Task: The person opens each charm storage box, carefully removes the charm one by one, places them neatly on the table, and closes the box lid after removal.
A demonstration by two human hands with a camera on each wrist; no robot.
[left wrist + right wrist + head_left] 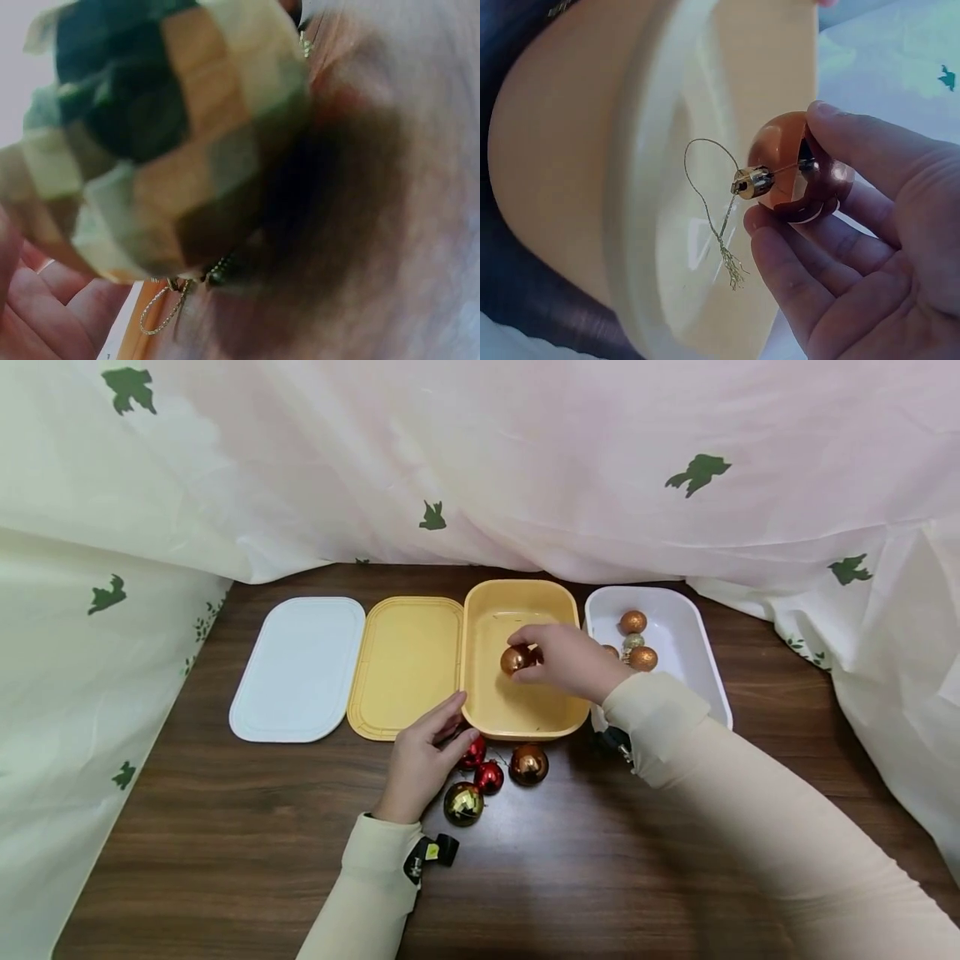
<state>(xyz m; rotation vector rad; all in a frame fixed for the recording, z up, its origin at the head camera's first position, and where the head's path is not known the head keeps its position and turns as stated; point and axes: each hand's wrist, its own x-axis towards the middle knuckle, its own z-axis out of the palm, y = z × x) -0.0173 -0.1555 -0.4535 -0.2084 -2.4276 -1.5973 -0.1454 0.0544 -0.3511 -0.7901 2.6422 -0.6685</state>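
Thumb and fingers of my right hand pinch a shiny copper Christmas ball above the inside of the yellow box. A gold cap and a loop of thread stick out from the ball in the right wrist view. My left hand rests with fingertips and spread thumb at the box's front left corner. Close by it on the table lie a gold ball, two red balls and another copper ball. The gold ball, blurred, fills much of the left wrist view.
A white box with several glittery orange balls and a pale one stands to the right, partly behind my right arm. Left of the yellow box lie a yellow lid and a white lid. A patterned curtain hangs behind the table.
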